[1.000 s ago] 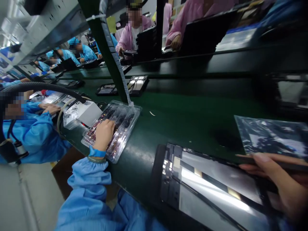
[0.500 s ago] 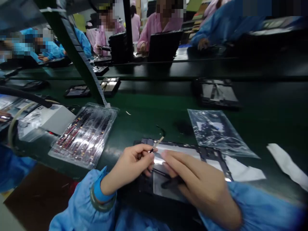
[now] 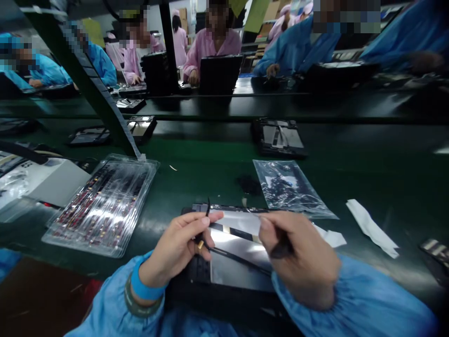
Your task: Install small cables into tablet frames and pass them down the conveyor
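An open tablet-like device (image 3: 238, 276) with a silvery inside lies in front of me in a dark frame. Over its left part, my left hand (image 3: 185, 238) pinches a thin black cable (image 3: 208, 206) between thumb and index finger; a small gold-coloured end shows below the fingers. My right hand (image 3: 298, 252) is closed above the device's right part, round a dark object that its fingers mostly hide. From the right fingertips a thin, pale tip points left, blurred.
Clear trays of small parts (image 3: 101, 206) lie at the left, beside a white box (image 3: 59, 180). Behind the device are a plastic bag (image 3: 291, 187) and white strips (image 3: 372, 227). Another device (image 3: 280, 138) lies farther back. Several people sit across the bench.
My right hand has gone from stretched fingers near the left hand to a closed grip farther right. The pale strip at my left fingertips no longer shows there. The view has shifted right.
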The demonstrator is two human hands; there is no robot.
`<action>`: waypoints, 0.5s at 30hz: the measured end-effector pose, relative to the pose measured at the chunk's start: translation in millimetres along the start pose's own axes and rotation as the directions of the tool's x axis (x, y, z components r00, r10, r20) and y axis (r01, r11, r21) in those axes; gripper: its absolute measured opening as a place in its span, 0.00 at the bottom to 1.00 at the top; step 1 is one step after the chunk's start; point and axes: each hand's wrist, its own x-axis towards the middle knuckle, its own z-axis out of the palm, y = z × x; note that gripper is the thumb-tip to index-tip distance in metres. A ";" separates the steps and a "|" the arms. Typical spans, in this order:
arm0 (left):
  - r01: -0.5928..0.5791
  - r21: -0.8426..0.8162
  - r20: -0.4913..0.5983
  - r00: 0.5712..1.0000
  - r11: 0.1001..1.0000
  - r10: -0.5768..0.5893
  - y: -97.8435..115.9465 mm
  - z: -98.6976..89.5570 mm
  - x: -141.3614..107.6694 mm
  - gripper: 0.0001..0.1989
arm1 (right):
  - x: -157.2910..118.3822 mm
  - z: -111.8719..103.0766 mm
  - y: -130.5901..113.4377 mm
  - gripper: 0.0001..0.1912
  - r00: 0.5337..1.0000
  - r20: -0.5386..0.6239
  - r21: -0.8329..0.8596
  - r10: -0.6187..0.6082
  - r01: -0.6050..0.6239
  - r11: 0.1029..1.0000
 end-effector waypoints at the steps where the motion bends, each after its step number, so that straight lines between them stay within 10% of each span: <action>1: 0.030 -0.060 0.034 0.999 0.998 -0.028 0.8 1.3 -0.1 0.17 | -1.5 -0.7 -0.8 0.06 0.999 0.029 0.024 -0.044 0.044 0.999; 5: 0.052 -0.145 0.122 0.992 0.988 -0.034 -1.3 8.3 0.0 0.14 | -2.7 3.1 -5.6 0.07 0.981 0.133 0.204 -0.140 0.111 0.973; 8: -0.019 -0.096 0.066 0.997 0.995 0.026 -4.9 13.0 1.1 0.12 | 6.9 7.2 -6.6 0.10 0.981 0.147 0.345 0.130 -0.174 0.922; 11: -0.030 0.036 0.074 0.997 0.999 0.027 -10.1 16.1 3.3 0.14 | 20.3 10.9 -8.9 0.13 0.864 0.287 0.461 0.413 -0.503 0.731; 13: -0.172 0.154 0.019 0.985 0.973 0.171 -15.0 16.0 4.4 0.14 | 25.6 13.1 -12.1 0.12 0.803 0.353 0.484 0.480 -0.595 0.641; 15: -0.429 0.340 -0.090 0.871 0.837 0.483 -20.2 13.6 4.3 0.10 | 25.6 14.6 -15.8 0.11 0.834 0.294 0.463 0.467 -0.551 0.694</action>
